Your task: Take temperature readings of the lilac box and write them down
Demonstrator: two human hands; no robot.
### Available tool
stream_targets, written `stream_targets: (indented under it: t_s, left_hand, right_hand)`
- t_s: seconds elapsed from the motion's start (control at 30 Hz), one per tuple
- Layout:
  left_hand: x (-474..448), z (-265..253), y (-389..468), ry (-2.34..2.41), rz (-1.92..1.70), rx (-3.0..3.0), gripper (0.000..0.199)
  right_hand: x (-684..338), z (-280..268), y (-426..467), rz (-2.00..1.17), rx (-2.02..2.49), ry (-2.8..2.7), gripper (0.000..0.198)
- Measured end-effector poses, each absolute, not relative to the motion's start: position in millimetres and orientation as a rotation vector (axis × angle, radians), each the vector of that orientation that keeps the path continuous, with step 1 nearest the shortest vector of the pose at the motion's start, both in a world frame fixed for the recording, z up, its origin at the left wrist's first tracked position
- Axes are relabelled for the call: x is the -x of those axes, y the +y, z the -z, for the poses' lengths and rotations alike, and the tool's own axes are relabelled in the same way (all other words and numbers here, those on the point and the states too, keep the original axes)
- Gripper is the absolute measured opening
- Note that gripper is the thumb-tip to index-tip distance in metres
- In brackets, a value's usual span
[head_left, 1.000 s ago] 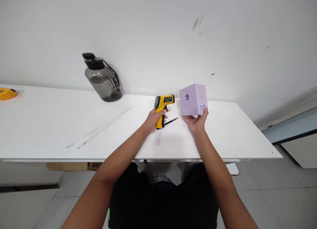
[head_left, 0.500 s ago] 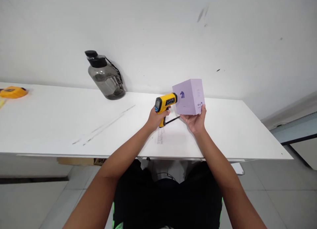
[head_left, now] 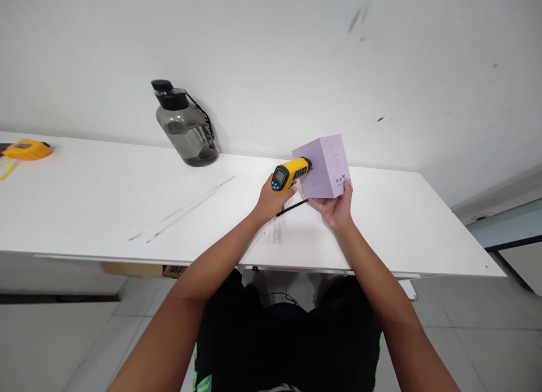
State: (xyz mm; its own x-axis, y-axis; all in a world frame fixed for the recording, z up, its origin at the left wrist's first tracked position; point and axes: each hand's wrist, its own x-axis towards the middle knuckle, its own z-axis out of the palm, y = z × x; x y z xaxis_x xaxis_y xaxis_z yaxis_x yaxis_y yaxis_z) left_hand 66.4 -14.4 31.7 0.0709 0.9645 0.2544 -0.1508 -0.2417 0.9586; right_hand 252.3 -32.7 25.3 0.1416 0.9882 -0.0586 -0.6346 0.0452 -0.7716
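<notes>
1. The person's left hand [head_left: 271, 203] is wrapped round the grip of a yellow and black infrared thermometer [head_left: 292, 173], its fingers curled closed; whether one presses the trigger cannot be told.
2. The right hand [head_left: 336, 211] grips a purple box [head_left: 324, 169] from below, fingers under the bottom edge and thumb up against the low right corner.
3. The key relation is nose to box: the thermometer's barrel runs from near left to far right, its long axis pointing at the box's left face. The nose overlaps that face in view; whether it touches cannot be told.
4. The box lies right of the left fingers and just above the right palm, so the right hand is the nearer one to it. One upright edge is turned toward the person, and both adjoining faces show.
5. No other object shows between nose and face. Lower down, a dark pen [head_left: 293, 208] slants between the hands, its right end just beside the right fingertips, with faint writing [head_left: 277, 231] on the near side.
6. Well apart to the left, a grey bottle [head_left: 184, 132] stands at the far side of the white table [head_left: 402, 222], and a yellow tape measure [head_left: 29, 149] lies farther left.
</notes>
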Motion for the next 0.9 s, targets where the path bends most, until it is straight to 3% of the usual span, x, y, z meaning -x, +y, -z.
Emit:
stream_targets:
  t_s: [0.9]
  left_hand:
    - [-61.0, -31.4, -14.9, 1.048, -1.344, -1.487, 0.046]
  right_hand:
    - [-254.2, -23.5, -31.1, -1.411, 0.797, -0.600, 0.062]
